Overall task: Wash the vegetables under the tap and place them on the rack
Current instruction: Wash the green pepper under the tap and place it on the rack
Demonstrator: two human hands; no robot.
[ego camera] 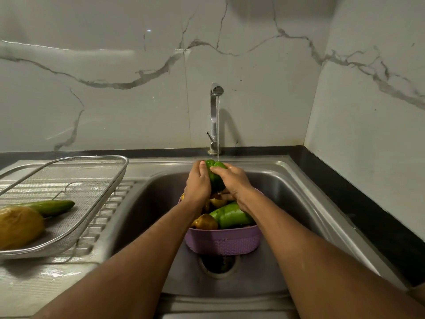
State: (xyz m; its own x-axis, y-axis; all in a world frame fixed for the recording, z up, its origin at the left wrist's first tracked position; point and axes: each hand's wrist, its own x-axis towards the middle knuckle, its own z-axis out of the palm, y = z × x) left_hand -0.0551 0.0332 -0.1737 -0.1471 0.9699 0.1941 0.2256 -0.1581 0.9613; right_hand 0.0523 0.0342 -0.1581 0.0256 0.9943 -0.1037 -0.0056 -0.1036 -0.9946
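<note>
Pepper: under the tap stream, above the sink.
Left hand: wrapped round it.
Right hand: clasping it.
Rack: left, holding 1 cucumber, 1 potato.
Basket: more vegetables.

A single wide-angle head camera looked forward and down at the sink from close above its near edge, facing the tap on the far side. The view took in the draining rack left of the sink and the wall corner to its right.
</note>
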